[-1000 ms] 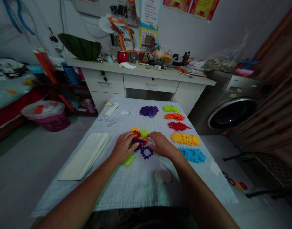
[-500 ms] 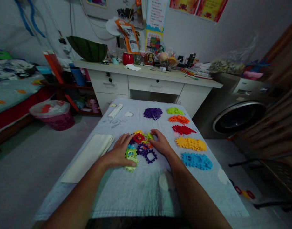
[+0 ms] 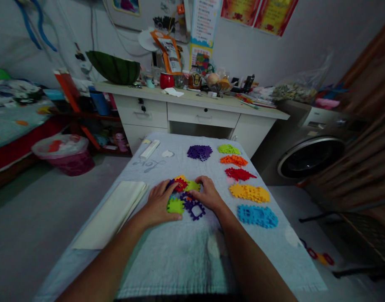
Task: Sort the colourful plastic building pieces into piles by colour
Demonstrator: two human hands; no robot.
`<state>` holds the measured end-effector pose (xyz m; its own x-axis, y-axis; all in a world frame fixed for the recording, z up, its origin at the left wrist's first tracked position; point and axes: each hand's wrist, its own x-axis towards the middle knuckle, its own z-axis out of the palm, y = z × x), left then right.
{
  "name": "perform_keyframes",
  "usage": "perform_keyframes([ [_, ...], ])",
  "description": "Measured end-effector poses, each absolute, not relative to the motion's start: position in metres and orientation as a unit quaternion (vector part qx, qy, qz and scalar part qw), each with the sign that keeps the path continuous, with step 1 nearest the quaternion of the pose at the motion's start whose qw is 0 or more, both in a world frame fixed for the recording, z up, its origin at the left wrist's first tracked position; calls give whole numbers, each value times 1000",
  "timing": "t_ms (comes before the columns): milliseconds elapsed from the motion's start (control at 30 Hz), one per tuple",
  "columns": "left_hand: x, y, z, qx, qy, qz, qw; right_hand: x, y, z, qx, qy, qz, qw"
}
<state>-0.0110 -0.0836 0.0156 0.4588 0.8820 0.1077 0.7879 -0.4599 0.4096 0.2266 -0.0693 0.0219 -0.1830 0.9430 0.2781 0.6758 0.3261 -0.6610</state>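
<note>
A small heap of toothed plastic building pieces in mixed colours lies between my hands on the cloth-covered table. My left hand (image 3: pixel 161 204) cups its left side, fingers spread and thumb apart, beside a lime-green square piece (image 3: pixel 175 206). On the other side, my right hand (image 3: pixel 208 194) has its thumb and index finger apart around another lime-green piece (image 3: pixel 192 186). A red piece (image 3: pixel 181 184) sits between the hands. Nearer to me lies a purple square frame piece (image 3: pixel 197 210). Some pieces are partly hidden under my fingers.
Sorted piles run down the table's right side: lime-green (image 3: pixel 229 149), orange (image 3: pixel 233 160), red (image 3: pixel 240 174), yellow (image 3: pixel 249 193) and blue (image 3: pixel 257 215). A purple pile (image 3: pixel 200 152) lies farther back. Folded cream cloth (image 3: pixel 112 216) and a white box (image 3: pixel 150 149) lie left.
The lime-green pieces by both hands have shifted and now lie flatter. Both hands remain around the heap, and the camera view has moved slightly.
</note>
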Motion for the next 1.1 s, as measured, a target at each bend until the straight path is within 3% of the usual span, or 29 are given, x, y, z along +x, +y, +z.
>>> perform_keyframes([
  [567, 5, -69, 12, 814, 459, 321, 154, 230, -73, 30, -584, -738, 182, 285],
  [1100, 4, -67, 6, 828, 461, 286, 143, 267, -25, 96, -558, -785, 155, 221],
])
